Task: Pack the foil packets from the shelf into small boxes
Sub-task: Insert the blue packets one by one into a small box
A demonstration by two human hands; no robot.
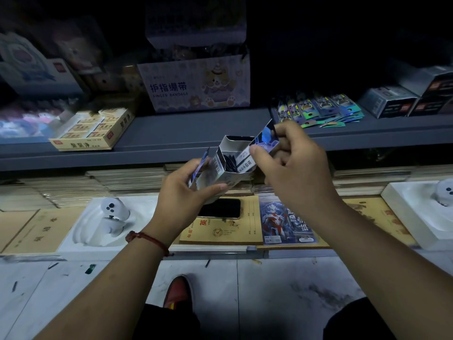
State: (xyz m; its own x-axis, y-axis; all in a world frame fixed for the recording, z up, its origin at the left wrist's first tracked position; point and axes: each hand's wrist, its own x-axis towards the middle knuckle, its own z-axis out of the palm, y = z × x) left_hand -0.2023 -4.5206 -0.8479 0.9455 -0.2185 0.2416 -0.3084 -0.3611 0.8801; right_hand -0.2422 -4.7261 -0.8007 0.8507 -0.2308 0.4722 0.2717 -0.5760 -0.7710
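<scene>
Head view: right hand (294, 168) pinches foil packet (266, 138) (long axis slanting down-left) at small box (229, 165) gripped by left hand (186, 186).

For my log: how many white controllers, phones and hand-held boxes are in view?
White controllers: 2
Phone: 1
Held box: 1
Total: 4

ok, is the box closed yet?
No, the box top is open, with the right hand holding a packet at its mouth.
</scene>
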